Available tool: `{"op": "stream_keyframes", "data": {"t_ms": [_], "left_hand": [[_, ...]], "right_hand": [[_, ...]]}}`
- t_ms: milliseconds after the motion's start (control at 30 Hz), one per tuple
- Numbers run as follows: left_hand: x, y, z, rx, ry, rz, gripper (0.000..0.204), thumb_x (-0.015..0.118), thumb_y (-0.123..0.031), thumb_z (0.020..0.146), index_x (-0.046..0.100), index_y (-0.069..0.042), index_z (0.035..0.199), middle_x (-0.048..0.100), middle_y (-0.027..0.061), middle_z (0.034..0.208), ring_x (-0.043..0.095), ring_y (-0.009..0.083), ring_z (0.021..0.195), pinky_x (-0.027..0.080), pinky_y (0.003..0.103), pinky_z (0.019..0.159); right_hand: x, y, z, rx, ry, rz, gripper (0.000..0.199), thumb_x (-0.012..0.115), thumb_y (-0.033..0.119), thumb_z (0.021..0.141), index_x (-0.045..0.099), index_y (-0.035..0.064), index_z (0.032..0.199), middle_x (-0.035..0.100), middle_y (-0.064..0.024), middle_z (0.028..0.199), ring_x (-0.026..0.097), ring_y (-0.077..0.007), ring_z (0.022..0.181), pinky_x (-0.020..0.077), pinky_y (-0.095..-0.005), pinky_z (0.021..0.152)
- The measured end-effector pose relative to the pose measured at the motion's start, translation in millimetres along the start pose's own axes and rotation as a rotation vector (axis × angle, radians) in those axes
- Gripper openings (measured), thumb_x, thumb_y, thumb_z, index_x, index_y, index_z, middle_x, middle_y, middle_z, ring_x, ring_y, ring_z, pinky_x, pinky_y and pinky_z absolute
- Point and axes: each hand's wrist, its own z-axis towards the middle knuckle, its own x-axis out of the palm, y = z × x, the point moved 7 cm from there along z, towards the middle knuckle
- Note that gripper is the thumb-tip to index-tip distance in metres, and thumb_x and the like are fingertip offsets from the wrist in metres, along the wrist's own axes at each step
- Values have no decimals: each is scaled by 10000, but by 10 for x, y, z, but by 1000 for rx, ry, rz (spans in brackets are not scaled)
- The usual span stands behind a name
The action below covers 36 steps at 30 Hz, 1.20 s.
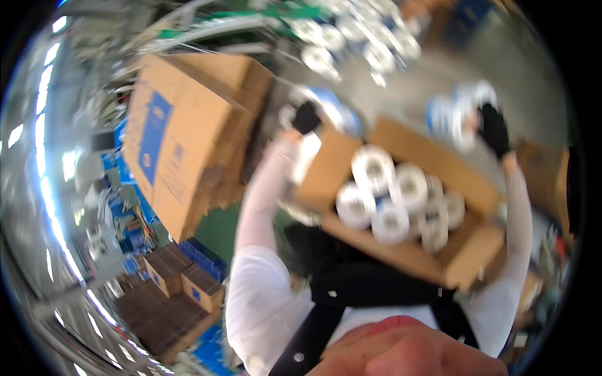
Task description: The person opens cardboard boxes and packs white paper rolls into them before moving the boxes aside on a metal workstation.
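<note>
An open cardboard box [411, 141] stands just in front of my body, with several white paper rolls [390, 220] in it, most of them end-up. Left of the box, my left hand [306, 119] in a black glove is closed on a blue-and-white wrapped pack of rolls [338, 116]. On the other side, my right hand [494, 131], gloved the same way, grips another wrapped pack of rolls [448, 116] by its right end. Both packs are above the grey surface beyond the box. Motion blur hides the exact finger positions.
A large cardboard carton [182, 138] with a blue label stands tilted at the left. More white rolls [376, 47] lie on the grey surface at the far side. Smaller brown boxes [204, 288] and a blue crate [204, 258] sit at the lower left.
</note>
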Motion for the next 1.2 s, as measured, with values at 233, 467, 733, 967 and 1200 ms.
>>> {"op": "stream_keyframes", "data": {"t_ms": [233, 467, 733, 967, 1200], "left_hand": [[-2400, -2398, -1328, 381, -666, 24, 465, 660, -279, 800, 536, -40, 1179, 464, 251, 1157, 440, 423, 1097, 361, 469, 933], [-2308, -3633, -2405, 672, -670, 465, 417, 601, -314, 808, 561, -159, 1193, 403, 255, 1175, 404, 434, 1090, 350, 525, 909], [-1288, -4915, -2519, 1233, -430, 260, 458, 673, -163, 680, 596, -142, 1131, 494, 226, 1133, 472, 409, 1079, 382, 507, 959], [5, -5269, -2308, 1276, 8, 511, 243, 596, -171, 729, 619, -61, 945, 542, 217, 1027, 498, 384, 1010, 315, 499, 976], [179, -5252, -2244, 1165, 26, 625, 309, 632, -220, 709, 635, -84, 986, 543, 243, 1059, 480, 414, 1055, 293, 525, 987]], "right_hand": [[-909, -127, -2080, 46, -371, 1120, 502, 569, 249, 904, 417, -7, 1309, 497, -111, 1290, 468, -177, 1175, 361, -297, 1000], [-848, 1664, -2423, -139, -274, 174, 404, 650, 354, 842, 562, 60, 1106, 538, -56, 1099, 501, -160, 1027, 402, -310, 898], [-1304, 615, -3371, 89, -912, 960, 386, 646, 305, 843, 567, 52, 1123, 538, -115, 1172, 508, -248, 1080, 398, -349, 935], [-896, 1254, -4044, 107, -848, 280, 373, 660, 304, 826, 596, 57, 1098, 524, -185, 1219, 499, -334, 1112, 389, -394, 959], [-488, 1874, -3407, -277, -137, -173, 440, 665, 417, 676, 649, 55, 925, 519, -270, 1126, 470, -429, 1086, 358, -493, 963]]}}
